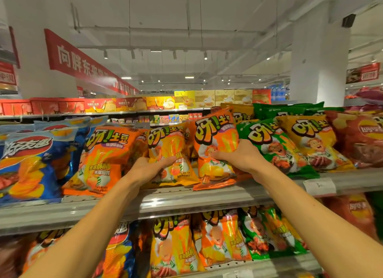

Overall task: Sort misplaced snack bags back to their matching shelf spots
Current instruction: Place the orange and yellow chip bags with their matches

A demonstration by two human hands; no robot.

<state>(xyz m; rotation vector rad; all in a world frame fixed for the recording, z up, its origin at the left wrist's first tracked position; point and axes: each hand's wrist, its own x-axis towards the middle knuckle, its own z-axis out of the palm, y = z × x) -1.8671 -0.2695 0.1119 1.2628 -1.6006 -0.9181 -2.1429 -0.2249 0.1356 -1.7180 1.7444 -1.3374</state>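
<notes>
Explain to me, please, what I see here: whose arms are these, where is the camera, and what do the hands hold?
There is no machine. A person wears one camera on the head, looking forward and down, so both bare arms reach in from below. The left hand rests on a yellow-orange snack bag on the upper shelf. The right hand has its grip on an orange snack bag beside it. Nearby stand a green bag and blue bags. More bags fill the shelf underneath.
</notes>
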